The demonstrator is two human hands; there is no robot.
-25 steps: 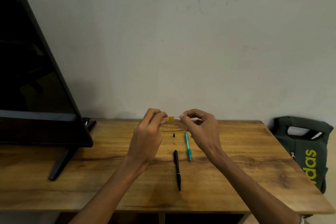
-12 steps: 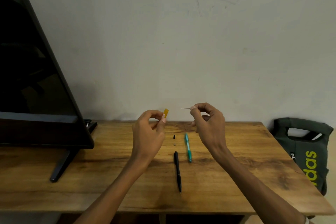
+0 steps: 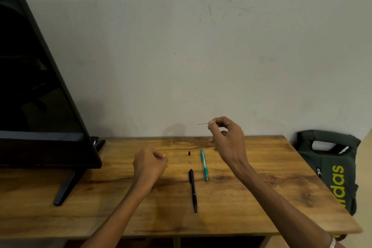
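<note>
My right hand (image 3: 227,139) is raised above the back of the wooden table (image 3: 241,197) and pinches a thin pencil lead (image 3: 202,124) that points left. My left hand (image 3: 150,165) is low over the table, left of the pens, fingers curled round a small yellow lead case (image 3: 165,152) whose tip shows past the fingers. A black pen (image 3: 192,190) and a teal mechanical pencil (image 3: 204,164) lie side by side on the table. Two tiny parts, a black cap (image 3: 189,153) and a small silver piece (image 3: 189,161), lie beyond the black pen.
A large dark TV screen (image 3: 36,106) on a black stand (image 3: 66,185) fills the left side. A dark green bag (image 3: 332,169) with yellow-green lettering sits off the table's right edge. A plain wall stands behind.
The hands drew apart, the lead sliding out of the yellow case. My left hand then dropped with the case to the table on the left; my right hand stayed raised with the lead.
</note>
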